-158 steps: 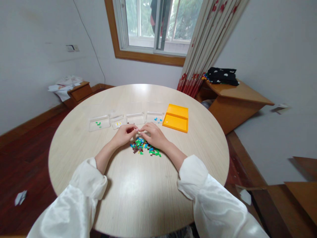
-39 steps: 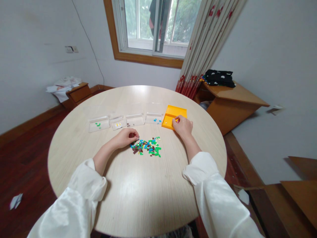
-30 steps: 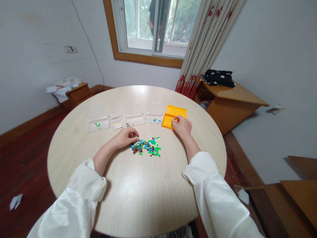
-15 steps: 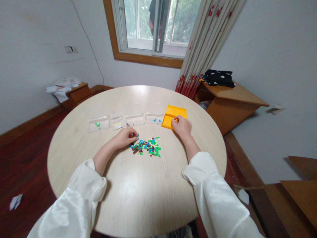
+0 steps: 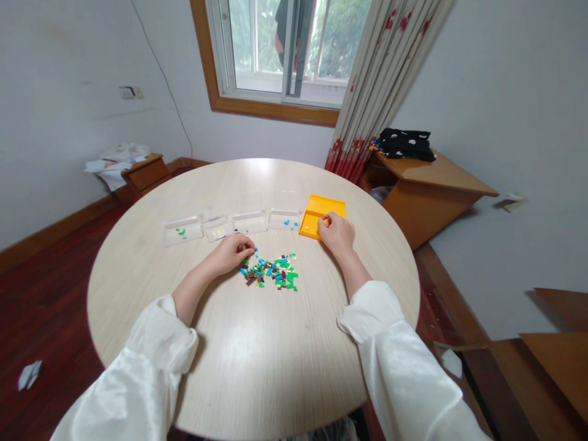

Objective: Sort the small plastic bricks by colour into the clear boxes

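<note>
A pile of small toy building bricks (image 5: 269, 271) in green, blue, brown, yellow and cream lies on the round table. My left hand (image 5: 231, 253) is at the pile's upper left edge, thumb and fingers pinched together; a tiny blue brick (image 5: 256, 250) shows by its fingertips, and what the pinch holds is too small to make out. Over the orange-yellow case (image 5: 321, 204), my right hand (image 5: 339, 233) is closed in a pinch, its contents hidden. A small pale brick (image 5: 307, 227) lies in the case, left of those fingers.
Clear plastic boxes stand in a row: one with green bricks (image 5: 193, 228), one with yellow bricks (image 5: 210, 230), one nearly bare (image 5: 250, 222), one with blue bricks (image 5: 277, 217). The wooden table (image 5: 257, 355) has a rounded edge. A wooden cabinet (image 5: 441, 177) stands beyond, right.
My left hand has shifted slightly up and left from the pile, its fingers still pinched. My right hand stays over the orange-yellow case.
</note>
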`<state>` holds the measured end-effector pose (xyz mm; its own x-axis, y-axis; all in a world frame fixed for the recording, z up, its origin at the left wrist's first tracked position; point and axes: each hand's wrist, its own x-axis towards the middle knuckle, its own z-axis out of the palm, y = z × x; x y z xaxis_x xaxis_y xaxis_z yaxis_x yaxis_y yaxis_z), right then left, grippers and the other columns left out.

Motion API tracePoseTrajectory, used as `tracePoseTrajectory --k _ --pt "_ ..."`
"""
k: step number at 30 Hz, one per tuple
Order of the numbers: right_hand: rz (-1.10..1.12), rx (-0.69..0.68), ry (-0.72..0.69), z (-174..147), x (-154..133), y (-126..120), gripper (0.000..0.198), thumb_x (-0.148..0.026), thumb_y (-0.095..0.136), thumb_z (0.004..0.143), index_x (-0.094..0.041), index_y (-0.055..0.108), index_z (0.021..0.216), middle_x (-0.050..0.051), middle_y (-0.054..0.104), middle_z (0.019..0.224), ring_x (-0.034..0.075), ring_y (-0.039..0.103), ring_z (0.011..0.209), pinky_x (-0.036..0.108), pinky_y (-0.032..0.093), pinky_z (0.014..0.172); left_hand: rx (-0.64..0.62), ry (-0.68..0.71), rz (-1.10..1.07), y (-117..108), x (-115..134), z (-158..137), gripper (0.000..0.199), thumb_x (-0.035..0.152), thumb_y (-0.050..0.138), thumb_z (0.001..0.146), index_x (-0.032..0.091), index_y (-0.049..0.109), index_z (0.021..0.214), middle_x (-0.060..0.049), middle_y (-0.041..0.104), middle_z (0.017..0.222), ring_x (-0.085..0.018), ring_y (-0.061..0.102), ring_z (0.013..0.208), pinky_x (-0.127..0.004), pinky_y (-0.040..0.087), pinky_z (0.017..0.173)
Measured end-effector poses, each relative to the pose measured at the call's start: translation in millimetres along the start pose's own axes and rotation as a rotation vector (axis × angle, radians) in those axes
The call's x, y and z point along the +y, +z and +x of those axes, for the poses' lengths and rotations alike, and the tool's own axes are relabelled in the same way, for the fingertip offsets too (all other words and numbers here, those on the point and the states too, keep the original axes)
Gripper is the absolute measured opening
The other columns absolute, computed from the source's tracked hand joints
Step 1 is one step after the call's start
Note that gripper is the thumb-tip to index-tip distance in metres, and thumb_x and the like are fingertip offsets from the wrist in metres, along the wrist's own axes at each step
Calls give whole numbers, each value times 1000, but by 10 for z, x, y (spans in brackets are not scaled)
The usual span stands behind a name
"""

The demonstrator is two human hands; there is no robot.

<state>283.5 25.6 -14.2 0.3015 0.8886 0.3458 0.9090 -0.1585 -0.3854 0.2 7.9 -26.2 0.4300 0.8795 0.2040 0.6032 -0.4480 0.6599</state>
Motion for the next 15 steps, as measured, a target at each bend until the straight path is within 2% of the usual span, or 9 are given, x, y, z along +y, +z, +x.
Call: tracePoseTrajectory --k 4,15 --pt "11 19 -15 -2 -4 10 22 -26 49 84 -17 67 93 7 70 84 21 61 79 32 36 73 37 30 33 -3 -19 8 16 23 55 78 15 69 77 -3 61 67 -13 53 60 -24 43 60" --pt "38 52 -41 -5 5 37 19 -23 50 83 -18 67 88 6 70 80 21 60 74 30 35 69 38 41 57 7 -59 25 20 20 50 79 15 69 80 -4 63 71 -16 57 66 -27 45 66"
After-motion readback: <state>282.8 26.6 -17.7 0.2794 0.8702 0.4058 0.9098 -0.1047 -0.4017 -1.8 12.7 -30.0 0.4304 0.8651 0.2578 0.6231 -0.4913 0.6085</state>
